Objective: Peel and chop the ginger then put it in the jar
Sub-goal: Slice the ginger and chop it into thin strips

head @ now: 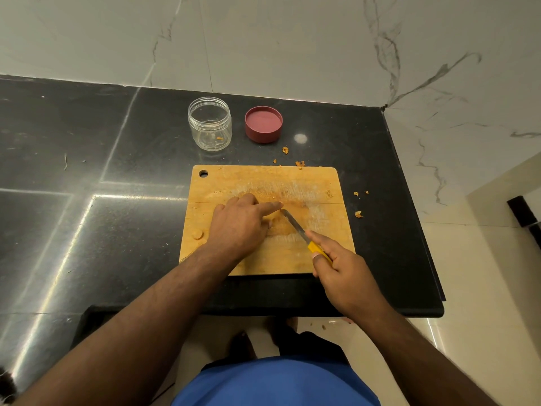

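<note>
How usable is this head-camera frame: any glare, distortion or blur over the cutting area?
Head view: bright streaks of glare cross the black countertop left of the cutting board, plus a small hotspot beside the red lid. Wide-angle bending curves the counter edges. The board, the knife and both hands are evenly lit and fairly sharp; the chopped ginger under the left hand is mostly hidden.

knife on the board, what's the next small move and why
Probably press the knife down through the ginger under the left hand: the right hand grips the yellow handle, the blade tip lies beside the left forefinger, and the jar holds only a speck.
</note>
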`<state>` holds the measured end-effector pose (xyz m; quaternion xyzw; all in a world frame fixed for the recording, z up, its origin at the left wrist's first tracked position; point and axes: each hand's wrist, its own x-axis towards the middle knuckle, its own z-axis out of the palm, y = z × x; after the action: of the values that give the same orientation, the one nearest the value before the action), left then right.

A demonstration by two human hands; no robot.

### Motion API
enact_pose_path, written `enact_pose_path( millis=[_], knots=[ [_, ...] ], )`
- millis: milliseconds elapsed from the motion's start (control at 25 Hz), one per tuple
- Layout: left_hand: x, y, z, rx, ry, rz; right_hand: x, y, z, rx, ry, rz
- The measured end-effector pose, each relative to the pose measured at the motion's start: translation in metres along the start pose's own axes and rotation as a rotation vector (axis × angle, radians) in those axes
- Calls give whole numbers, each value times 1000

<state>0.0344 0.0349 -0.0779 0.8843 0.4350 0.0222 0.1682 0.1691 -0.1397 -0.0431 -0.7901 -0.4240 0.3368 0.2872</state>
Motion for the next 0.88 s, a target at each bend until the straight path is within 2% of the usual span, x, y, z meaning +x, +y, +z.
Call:
enact_pose_path(
  millis=[280,520,880],
  knots=[
    [0,0,0,-85,17,-45,-3,-4,-4,-6,77,-35],
    [-1,-2,3,-138,78,-81,-4,-12,16,-131,-47,-158],
    [-1,1,3,-181,93,-101,5,-19,32,-283,-72,-201]
  ],
)
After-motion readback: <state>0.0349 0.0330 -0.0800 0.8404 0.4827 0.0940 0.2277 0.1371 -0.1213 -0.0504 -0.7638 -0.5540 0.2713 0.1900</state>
